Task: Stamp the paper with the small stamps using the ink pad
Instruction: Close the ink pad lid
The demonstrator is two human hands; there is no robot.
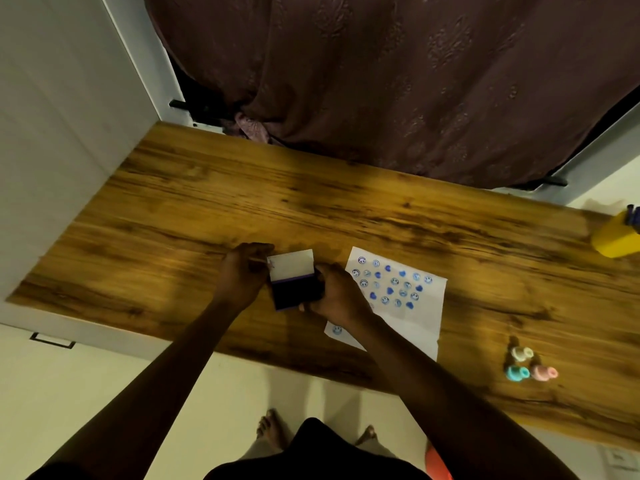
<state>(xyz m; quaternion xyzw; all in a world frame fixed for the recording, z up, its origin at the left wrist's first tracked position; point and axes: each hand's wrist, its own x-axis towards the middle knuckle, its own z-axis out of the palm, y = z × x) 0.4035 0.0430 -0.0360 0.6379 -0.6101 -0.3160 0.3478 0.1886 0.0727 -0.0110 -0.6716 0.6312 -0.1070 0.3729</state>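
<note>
1. Sitting near the front middle of the wooden tabletop [173,209], the ink pad [296,285] is open: its dark blue inked base lies toward the person and its white lid [292,264] stands raised on the far side.
2. The right hand [337,294] has its grip closed round the right side of the ink pad's base, thumb on the near edge.
3. The left hand [242,271] is at the left edge of the lid, fingers curled in a narrow grip; whether they pinch the lid or only touch it cannot be told because of blur.
4. Just to the right of the ink pad lies the paper [415,317], a white sheet set at a slant, partly covered by the right wrist and forearm.
5. The upper half of the paper carries many blue prints, round smiling faces mixed with solid hearts; one more round print shows at the near left corner.
6. Well apart to the right, near the front edge of the tabletop, three small stamps stand close together: a pale white one [522,353], a teal one [517,373] and a pink one [545,372].
7. At the far right edge a yellow cup [613,237] holds dark blue pens.
8. A brown curtain [398,81] hangs behind the tabletop, and the person's bare feet show on the pale floor below.
</note>
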